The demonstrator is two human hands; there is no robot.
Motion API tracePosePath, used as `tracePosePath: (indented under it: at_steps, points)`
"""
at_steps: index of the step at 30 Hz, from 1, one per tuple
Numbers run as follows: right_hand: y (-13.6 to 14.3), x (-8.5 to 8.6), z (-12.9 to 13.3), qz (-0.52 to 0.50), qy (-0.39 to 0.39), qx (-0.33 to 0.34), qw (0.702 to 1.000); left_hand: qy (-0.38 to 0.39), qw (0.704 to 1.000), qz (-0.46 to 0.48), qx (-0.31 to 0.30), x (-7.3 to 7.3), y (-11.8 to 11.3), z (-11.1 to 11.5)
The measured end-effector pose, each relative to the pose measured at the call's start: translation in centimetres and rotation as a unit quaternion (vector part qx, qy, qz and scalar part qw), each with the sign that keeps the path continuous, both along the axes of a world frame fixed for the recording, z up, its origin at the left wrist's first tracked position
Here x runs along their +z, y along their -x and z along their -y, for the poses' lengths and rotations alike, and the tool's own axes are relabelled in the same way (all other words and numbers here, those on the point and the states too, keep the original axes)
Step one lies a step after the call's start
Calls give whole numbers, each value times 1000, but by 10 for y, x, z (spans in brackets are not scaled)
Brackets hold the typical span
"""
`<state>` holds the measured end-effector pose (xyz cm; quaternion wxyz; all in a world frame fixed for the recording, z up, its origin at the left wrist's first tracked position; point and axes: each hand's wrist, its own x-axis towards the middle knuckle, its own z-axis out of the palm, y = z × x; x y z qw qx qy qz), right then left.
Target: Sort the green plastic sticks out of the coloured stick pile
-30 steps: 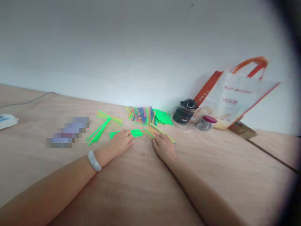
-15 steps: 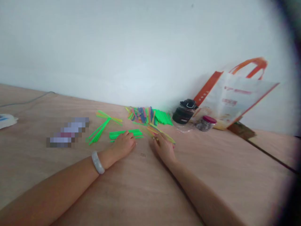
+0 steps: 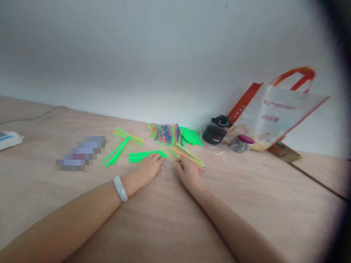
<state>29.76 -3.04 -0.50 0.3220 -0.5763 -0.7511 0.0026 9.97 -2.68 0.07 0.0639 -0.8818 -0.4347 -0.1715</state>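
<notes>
My left hand (image 3: 150, 168), wearing a pale bangle (image 3: 120, 189) at the wrist, lies over the right end of a row of green sticks (image 3: 138, 157). Its fingers are stretched forward and touch the sticks. Close by on the right, my right hand (image 3: 189, 174) rests with curled fingers at a loose group of yellow, orange and pink sticks (image 3: 193, 156). Thumb and forefinger are drawn together there; what sits between them is too small to name. Further left, green sticks (image 3: 117, 151) fan out below crossed yellow and green sticks (image 3: 137, 139).
Behind my hands lie a multicoloured heap of sticks (image 3: 166, 134) and a green pile (image 3: 192, 136). A dark bottle (image 3: 215, 132), a jar with a magenta lid (image 3: 241, 144) and a white-and-orange bag (image 3: 285, 113) stand right by the wall. A blurred-out object (image 3: 85, 151) lies left.
My left hand has slid slightly right along the green sticks, baring more of their left part. My right hand has barely shifted. The whole view moved a little.
</notes>
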Motion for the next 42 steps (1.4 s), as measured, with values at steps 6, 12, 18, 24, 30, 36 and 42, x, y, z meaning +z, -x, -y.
tracePosePath:
  at_steps: [6, 12, 18, 24, 30, 36, 42]
  points:
    - [1, 0, 1, -4, -3, 0, 1000, -5, 999, -1, 35, 1, 0, 0]
    - [-2, -5, -4, -1, -21, 13, 1000, -7, 1000, -5, 20, 0, 2, 0]
    - [2, -5, -4, 1, -4, 4, 1000, 0, 1000, -3, 27, 2, -3, 1]
    - [7, -4, -1, -26, 22, 23, 999, -11, 1000, 5, 15, -8, -2, -9]
    - [11, -2, -3, -151, 51, 69, 985, -12, 998, 53, -22, -4, -4, -3]
    - [16, 0, -1, -299, 132, 89, 941, -1, 997, 66, -31, 0, -4, 0]
    - [21, 5, 4, -386, 169, 99, 901, -2, 996, 72, -47, 1, -3, 1]
